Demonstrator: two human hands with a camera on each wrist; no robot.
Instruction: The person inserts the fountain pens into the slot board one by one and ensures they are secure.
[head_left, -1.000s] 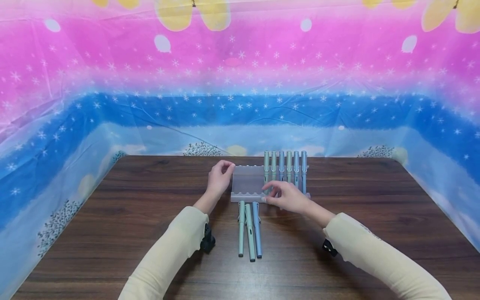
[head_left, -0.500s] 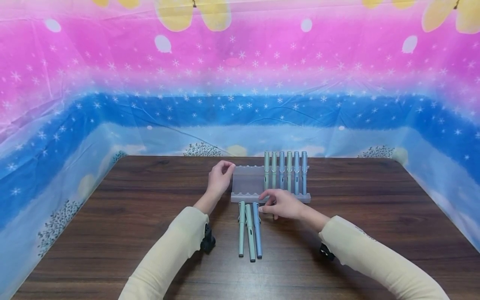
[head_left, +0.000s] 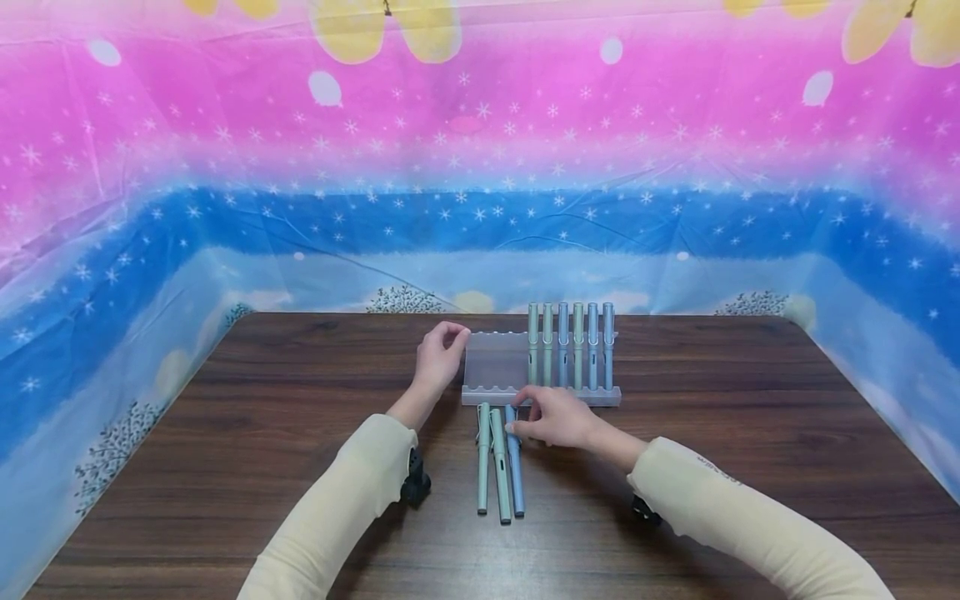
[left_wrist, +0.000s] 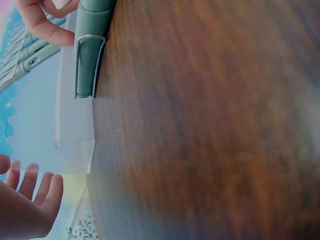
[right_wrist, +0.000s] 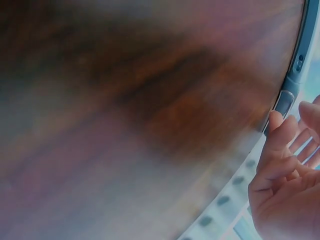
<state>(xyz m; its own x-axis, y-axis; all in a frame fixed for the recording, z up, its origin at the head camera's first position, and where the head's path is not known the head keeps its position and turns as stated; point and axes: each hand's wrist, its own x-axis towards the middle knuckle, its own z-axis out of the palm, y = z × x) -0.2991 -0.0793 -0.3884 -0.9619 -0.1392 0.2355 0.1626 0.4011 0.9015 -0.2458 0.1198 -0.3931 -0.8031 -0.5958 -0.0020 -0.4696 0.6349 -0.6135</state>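
A clear plastic pen rack (head_left: 495, 362) stands near the table's far side, with several green and blue pens (head_left: 563, 342) upright in its right part. At its upper left corner my left hand (head_left: 439, 354) pinches the edge between thumb and fingers. Three capped pens lie in front of the rack: a green pen (head_left: 482, 475), another green pen (head_left: 501, 483) and a blue pen (head_left: 516, 483). My right hand (head_left: 558, 417) has thumb and forefinger at the blue pen's cap end, pinching it. In the right wrist view fingertips touch this pen (right_wrist: 298, 60) by its clip.
The dark wooden table (head_left: 315, 375) runs out to both sides. A printed pink and blue cloth (head_left: 480, 217) hangs around its back and sides. The lying pens are close together, just ahead of the rack's front ledge.
My right hand has moved down and left from the rack's front to the blue pen, closing thumb and finger at its cap. My left hand has stayed at the rack's corner.
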